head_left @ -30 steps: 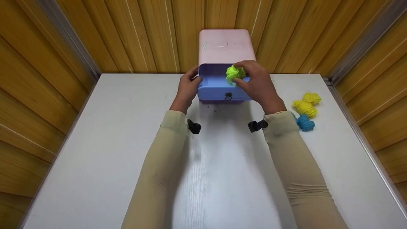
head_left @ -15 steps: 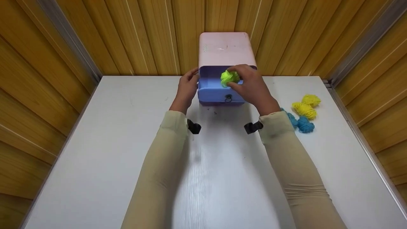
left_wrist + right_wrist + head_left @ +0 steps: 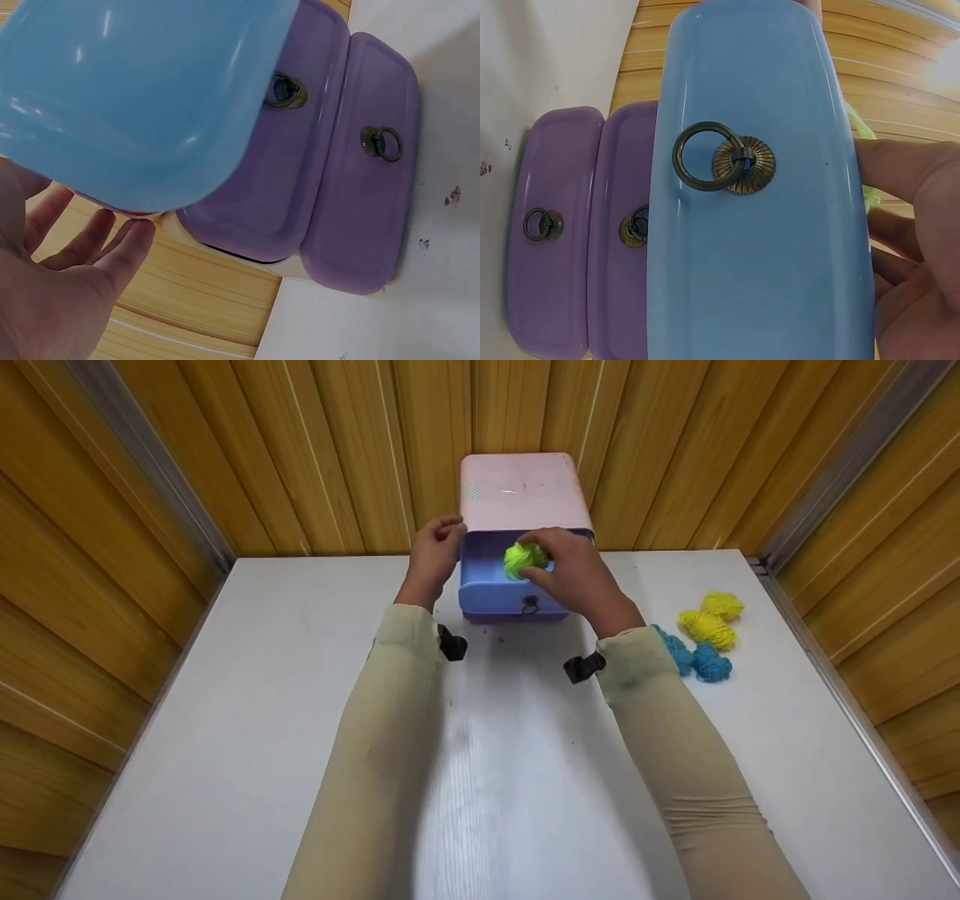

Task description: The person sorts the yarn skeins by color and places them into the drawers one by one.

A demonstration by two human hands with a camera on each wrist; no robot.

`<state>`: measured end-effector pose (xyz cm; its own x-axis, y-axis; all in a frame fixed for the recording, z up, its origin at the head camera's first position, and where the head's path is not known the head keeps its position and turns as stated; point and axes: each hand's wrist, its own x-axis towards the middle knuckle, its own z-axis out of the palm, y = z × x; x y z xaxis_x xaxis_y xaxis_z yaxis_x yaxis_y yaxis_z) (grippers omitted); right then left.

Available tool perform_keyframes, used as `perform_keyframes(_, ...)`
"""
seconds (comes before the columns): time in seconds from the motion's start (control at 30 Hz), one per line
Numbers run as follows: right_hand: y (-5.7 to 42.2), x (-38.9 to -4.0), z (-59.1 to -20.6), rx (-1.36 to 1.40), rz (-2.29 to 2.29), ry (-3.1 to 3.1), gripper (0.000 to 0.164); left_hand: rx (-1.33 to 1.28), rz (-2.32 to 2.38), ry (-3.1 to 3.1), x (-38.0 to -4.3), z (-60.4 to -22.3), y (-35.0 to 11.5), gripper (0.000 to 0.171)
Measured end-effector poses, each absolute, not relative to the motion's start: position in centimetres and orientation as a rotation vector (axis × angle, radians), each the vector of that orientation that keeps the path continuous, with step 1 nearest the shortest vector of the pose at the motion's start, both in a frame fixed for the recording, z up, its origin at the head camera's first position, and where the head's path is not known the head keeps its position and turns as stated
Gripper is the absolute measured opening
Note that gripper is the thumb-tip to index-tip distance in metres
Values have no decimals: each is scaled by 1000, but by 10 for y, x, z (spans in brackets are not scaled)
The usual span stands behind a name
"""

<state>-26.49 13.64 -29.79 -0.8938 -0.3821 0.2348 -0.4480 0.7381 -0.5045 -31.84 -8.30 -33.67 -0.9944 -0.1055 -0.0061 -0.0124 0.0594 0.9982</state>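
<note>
A neon yellow-green ball of yarn (image 3: 520, 561) is pinched between the thumb and fingers of my right hand (image 3: 576, 574), over the pulled-out blue drawer (image 3: 491, 596). That drawer is the top one of a small pink cabinet (image 3: 525, 493); a ring pull (image 3: 707, 156) hangs on its front. My left hand (image 3: 435, 556) is at the cabinet's left side, fingertips right by the front edge of the pink shell. In the left wrist view its fingers (image 3: 127, 251) lie loosely extended beneath the blue drawer's side. The drawer front hides most of the yarn in the right wrist view.
Two purple drawers (image 3: 360, 172) sit pushed in below the blue one. To the right on the white table (image 3: 300, 697) lie two yellow yarn balls (image 3: 709, 630) and blue yarn balls (image 3: 711, 662). Wood-look panels (image 3: 337, 457) stand behind and at both sides.
My right hand has carried the yellow-green yarn ball left, further over the drawer. My left hand has shifted slightly back along the cabinet's side. The head view has tilted upward a little.
</note>
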Motion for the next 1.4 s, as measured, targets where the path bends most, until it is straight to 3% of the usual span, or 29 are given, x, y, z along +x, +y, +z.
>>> perform_keyframes(0.43,138,-266,-297,734,862,-2759,33,121,-2139,-2221,-319,-329,-87,32)
perform_keyframes(1.4,160,-227,-311,847,714,-2168,12,112,-2165,-2227,-311,-314,-82,40)
